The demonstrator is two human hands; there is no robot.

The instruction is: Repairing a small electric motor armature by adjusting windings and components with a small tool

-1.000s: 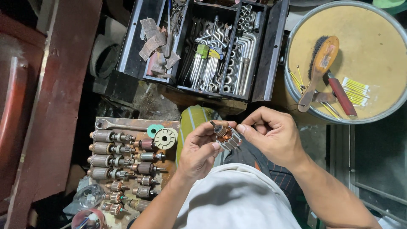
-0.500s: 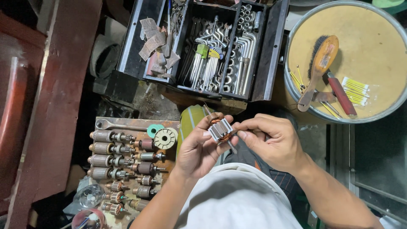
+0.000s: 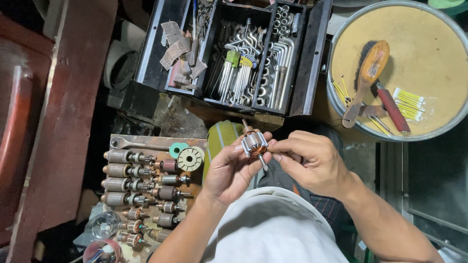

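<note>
- Spare motor armatures (image 3: 127, 171) lay in rows on a board at near left.
- The left hand (image 3: 233, 170) and right hand (image 3: 312, 163) together pinched a small motor armature (image 3: 254, 144) at centre, near the open toolbox (image 3: 234, 53).
- A brush (image 3: 366, 78) rested on the round tray (image 3: 438, 127) at far right.

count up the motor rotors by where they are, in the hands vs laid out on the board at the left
Rotor held between left hand and right hand: 1
Rotors on the board, large, left column: 4
Rotors on the board, smaller ones: about 8, the lowest partly hidden
Total: about 13
</note>
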